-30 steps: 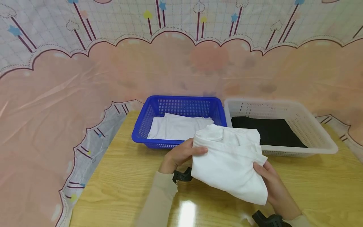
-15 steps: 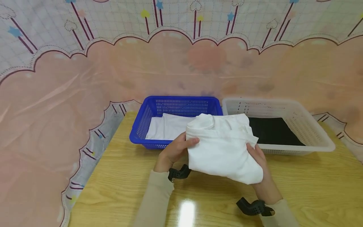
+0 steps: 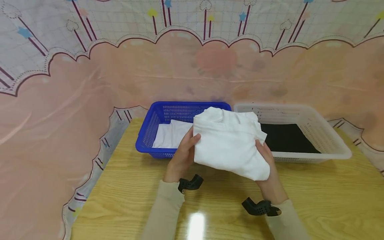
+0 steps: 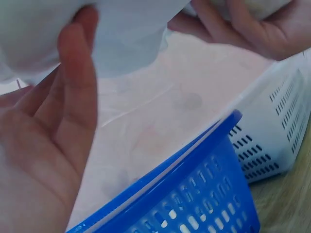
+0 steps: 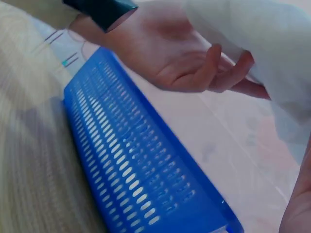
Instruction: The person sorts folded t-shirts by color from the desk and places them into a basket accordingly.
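A folded white garment (image 3: 228,143) with a seam across its upper part hangs over the near side of two baskets. My left hand (image 3: 182,155) grips its left edge, thumb on the front and the other fingers behind. On the opposite edge, my right hand (image 3: 267,165) holds it the same way. The left wrist view shows the garment's underside above the blue basket (image 4: 194,184), with fingers beneath the cloth. Behind it in the head view, more folded white clothing (image 3: 177,131) lies in the blue basket, partly covered by the held garment.
Right of the blue basket stands a white basket (image 3: 333,156) with folded black cloth (image 3: 288,138) inside. Both rest on a wooden table (image 3: 126,186) against a patterned curtain (image 3: 168,66). Black straps with mounts (image 3: 191,182) sit on both wrists.
Both hands have carried the white garment forward and slightly left, toward the blue basket. It now covers more of that basket's right part, while more of the black cloth shows than a second ago.
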Motion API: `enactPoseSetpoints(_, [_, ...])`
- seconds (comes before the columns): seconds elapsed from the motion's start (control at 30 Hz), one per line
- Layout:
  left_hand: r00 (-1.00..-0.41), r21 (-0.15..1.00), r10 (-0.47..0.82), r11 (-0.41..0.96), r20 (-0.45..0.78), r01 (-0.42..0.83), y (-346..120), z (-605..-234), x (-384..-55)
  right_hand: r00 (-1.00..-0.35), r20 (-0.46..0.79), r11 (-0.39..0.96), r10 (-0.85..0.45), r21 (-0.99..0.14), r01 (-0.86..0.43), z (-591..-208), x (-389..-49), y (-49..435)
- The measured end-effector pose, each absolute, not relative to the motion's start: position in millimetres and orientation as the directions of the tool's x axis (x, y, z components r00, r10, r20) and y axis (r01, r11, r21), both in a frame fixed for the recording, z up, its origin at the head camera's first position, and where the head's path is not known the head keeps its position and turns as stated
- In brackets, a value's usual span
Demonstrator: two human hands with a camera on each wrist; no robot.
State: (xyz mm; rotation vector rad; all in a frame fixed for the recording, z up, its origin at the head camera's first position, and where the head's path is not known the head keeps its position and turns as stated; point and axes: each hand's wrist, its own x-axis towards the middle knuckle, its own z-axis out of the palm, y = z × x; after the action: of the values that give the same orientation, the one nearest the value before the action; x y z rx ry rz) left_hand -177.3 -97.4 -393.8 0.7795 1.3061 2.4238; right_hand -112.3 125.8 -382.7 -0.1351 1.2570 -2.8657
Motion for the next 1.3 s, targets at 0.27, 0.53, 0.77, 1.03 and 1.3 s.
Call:
enactPoseSetpoints(0.27, [-0.882,0.748,0.316,-0.66,0.35,0.061,-105.7,-393.4,-180.3,-0.989,0.05,-0.784,-0.142,-0.616,0.081,-385.5,-127.1,113.5])
enactPoseSetpoints(0.53, [-0.924,0.671,0.17,-0.732,0.342,0.114,-120.9,-391.7,-183.1,-0.913,0.343,-0.882,-0.218,-0.47,0.034,-388.6,-150.1,90.9])
enactPoseSetpoints(0.77, [-0.915,0.615,0.122,-0.773,0.384,0.155,-129.9,-393.5,-190.7,-0.841,0.499,-0.917,-0.209,-0.398,-0.008,-382.0,-170.1,75.4])
enactPoseSetpoints(1.03, [-0.912,0.543,0.108,-0.828,0.397,0.138,-130.5,-395.9,-195.5,-0.849,0.505,-0.906,-0.158,-0.415,-0.078,-374.9,-185.6,72.4])
enactPoseSetpoints(1.3, [-0.936,0.609,0.036,-0.768,0.349,0.198,-136.7,-396.1,-196.6,-0.902,0.422,-0.781,-0.091,-0.593,-0.198,-384.4,-195.7,64.3])
